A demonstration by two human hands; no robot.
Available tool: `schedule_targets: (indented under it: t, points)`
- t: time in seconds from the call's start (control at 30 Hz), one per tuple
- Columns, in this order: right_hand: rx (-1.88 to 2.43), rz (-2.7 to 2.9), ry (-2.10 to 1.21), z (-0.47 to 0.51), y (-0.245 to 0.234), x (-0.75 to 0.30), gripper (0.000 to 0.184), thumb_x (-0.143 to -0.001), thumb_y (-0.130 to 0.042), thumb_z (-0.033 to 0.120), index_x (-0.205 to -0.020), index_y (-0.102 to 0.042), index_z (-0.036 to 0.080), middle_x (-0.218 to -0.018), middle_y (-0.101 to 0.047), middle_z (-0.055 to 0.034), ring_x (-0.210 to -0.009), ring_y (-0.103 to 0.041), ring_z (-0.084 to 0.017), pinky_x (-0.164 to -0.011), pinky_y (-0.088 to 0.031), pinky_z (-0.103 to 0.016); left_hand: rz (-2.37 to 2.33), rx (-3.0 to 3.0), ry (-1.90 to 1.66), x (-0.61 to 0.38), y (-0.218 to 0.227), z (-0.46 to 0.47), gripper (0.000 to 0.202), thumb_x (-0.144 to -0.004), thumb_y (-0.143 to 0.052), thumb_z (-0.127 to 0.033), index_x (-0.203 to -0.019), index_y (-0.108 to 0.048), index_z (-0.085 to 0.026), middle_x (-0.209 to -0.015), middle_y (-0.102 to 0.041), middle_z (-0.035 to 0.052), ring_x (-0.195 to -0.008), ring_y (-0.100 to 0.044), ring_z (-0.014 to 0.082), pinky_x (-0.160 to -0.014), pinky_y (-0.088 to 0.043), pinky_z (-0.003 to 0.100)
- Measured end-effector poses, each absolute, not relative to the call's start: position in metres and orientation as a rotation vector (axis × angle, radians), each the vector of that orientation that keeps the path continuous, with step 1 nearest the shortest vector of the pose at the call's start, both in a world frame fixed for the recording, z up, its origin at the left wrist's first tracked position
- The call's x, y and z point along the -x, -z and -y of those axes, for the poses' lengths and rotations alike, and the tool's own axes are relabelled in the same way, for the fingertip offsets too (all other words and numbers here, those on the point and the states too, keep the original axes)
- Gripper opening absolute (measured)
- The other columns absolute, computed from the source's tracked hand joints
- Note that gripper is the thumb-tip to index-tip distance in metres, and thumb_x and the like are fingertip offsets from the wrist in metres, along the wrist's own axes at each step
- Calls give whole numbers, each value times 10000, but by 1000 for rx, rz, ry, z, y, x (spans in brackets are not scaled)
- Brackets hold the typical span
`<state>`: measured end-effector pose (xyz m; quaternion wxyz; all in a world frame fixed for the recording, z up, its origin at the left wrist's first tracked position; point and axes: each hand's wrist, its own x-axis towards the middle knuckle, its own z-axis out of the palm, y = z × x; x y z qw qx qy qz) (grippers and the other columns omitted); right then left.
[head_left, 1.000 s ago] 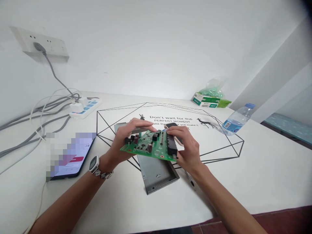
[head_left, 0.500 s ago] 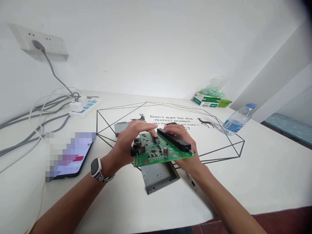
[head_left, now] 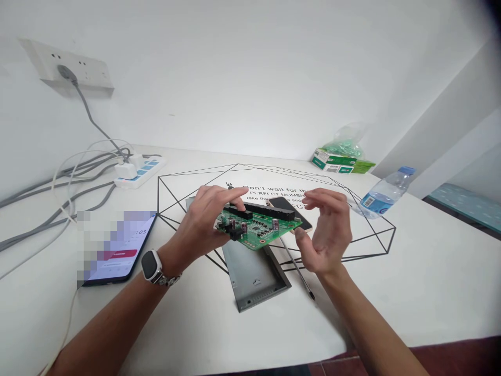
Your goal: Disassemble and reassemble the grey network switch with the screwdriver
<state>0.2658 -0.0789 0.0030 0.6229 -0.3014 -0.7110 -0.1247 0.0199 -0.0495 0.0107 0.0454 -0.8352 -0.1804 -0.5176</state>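
Observation:
A green circuit board [head_left: 256, 230] with black connectors and small capacitors is held above the table. My left hand [head_left: 209, 216] grips its left side, thumb at the near edge and fingers over the top. My right hand [head_left: 326, 227] is off the board's right end, fingers apart and curved, holding nothing. Below the board lies an open grey metal case [head_left: 254, 282], partly covered by it. A thin screwdriver [head_left: 298, 269] rests on the table to the right of the case. Behind the board is a phone [head_left: 285, 206] with a dark screen, partly hidden.
A large lit phone [head_left: 121, 250] lies at the left. Behind it are a power strip [head_left: 136, 177] and several cables. At the right, a water bottle [head_left: 385, 193] leans over; green boxes [head_left: 338, 161] with a plastic bag sit at the back.
My right hand has let go of the board and moved off to the right, opening. The board has turned in my left hand, uncovering more of the screwdriver and the dark phone.

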Motion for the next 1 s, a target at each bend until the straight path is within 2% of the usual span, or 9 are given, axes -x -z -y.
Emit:
schedule_targets:
  t: [0.1,0.23,0.37,0.63,0.7,0.83,0.93,1.0]
  points:
    - [636,1634,511,87,-5,-259,472,-726,-679,261,-1191,-605,286,-1124,-519,-117,-1032,-539,-336,-786,-500,-509,568,2550,1513,-21,-13,51,653,-807,-690,-79,-1385,-441,-254,-1003,-720,40,-942,-640,228,-871,-435,397]
    - [597,1770,667,97,-7,-251,348,-762,-703,193,-1076,-673,340,-1145,-518,-84,-986,-564,-297,-772,-507,-485,566,2556,1443,-22,-14,51,658,-799,-654,-29,-1382,-434,-238,-1001,-719,36,-931,-631,217,-884,-425,392]
    - [580,1783,655,93,-9,-255,304,-765,-663,110,-994,-691,308,-1140,-528,-80,-993,-586,-287,-765,-510,-468,578,2537,1432,-22,-14,51,641,-804,-661,-48,-1372,-434,-236,-990,-726,31,-913,-631,214,-874,-422,389]
    - [734,1795,556,85,-9,-268,269,-716,-688,113,-928,-675,278,-1116,-575,-87,-1012,-598,-312,-798,-498,-492,651,2459,1343,-17,-19,49,643,-820,-658,-65,-1385,-409,-245,-977,-752,21,-902,-654,221,-933,-412,437]
    - [739,1817,517,87,-9,-266,274,-717,-690,131,-950,-674,274,-1158,-579,-95,-1047,-590,-325,-818,-498,-507,654,2449,1314,-17,-18,49,643,-820,-651,-59,-1387,-409,-242,-983,-756,24,-912,-661,225,-937,-405,442]
    - [680,1932,427,89,-8,-259,391,-776,-690,151,-1143,-663,281,-1260,-621,-108,-1126,-600,-335,-880,-506,-538,611,2444,1280,-22,-16,51,645,-823,-627,-43,-1396,-410,-244,-981,-758,27,-908,-669,225,-917,-410,430]
    - [577,2063,356,87,-7,-258,403,-834,-617,62,-1163,-661,291,-1081,-749,-51,-1064,-663,-296,-859,-517,-522,609,2452,1283,-23,-14,50,643,-816,-624,-30,-1390,-422,-239,-986,-755,26,-913,-666,221,-911,-412,421]
    - [534,2074,324,85,-6,-260,410,-839,-602,33,-1151,-676,288,-1014,-782,-30,-1042,-674,-289,-825,-532,-513,646,2474,1264,-20,-15,48,610,-816,-639,-46,-1365,-449,-231,-1016,-748,33,-945,-658,228,-903,-415,414]
